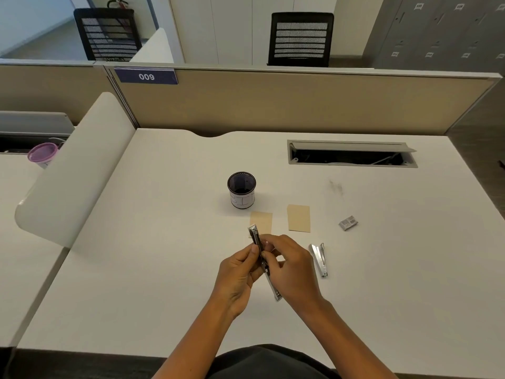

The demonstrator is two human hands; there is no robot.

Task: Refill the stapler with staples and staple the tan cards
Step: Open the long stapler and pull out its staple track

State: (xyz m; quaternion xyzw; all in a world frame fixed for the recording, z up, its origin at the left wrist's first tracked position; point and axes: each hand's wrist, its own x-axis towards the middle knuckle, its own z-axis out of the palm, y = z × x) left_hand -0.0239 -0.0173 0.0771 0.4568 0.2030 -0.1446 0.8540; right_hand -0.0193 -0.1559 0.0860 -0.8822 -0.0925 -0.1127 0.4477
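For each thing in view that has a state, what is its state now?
stapler: opened out, held in both hands
left hand: grips stapler
right hand: pinches at stapler
second stapler: lying on desk
staple box: lying on desk
tan cards: apart, unstapled
pen cup: upright

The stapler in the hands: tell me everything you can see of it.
The stapler is slim, dark and silvery, metal by its look, held above the desk with its far end tilted up before the left tan card. The left hand grips its side; the right hand pinches its middle. Its near end pokes out below.
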